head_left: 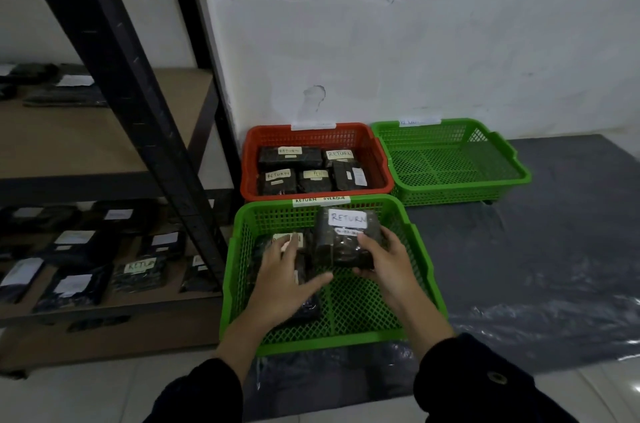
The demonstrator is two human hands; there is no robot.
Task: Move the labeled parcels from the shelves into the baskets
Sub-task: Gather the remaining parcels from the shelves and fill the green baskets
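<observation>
- The right hand [382, 261] grips a dark parcel [346, 239] over the near green basket [239, 270], thumb on top and fingers curled under its right edge.
- That parcel is tilted up toward the viewer, and its white label reads "RETURN", with smaller writing beneath that is too small to read.
- The left hand [285, 270] is spread flat, fingers open, palm down on other dark parcels [304, 304] lying in the basket's left half; its thumb reaches toward the held parcel's lower left corner.
- A tag on the basket's far rim reads "RETURN OVERDUE".
- Behind it, touching, sits the red basket [249, 159] with five dark parcels, most of them labelled "RETURN".
- To the right of the red one stands a second green basket [512, 159], only mesh showing inside.
- All three baskets stand on a dark plastic sheet [554, 249] on the floor by the white wall.
- On the left, the shelves [114, 152] hold more labelled dark parcels [142, 272] on the lower level, and a few on the upper.
- Both sleeves are dark.
</observation>
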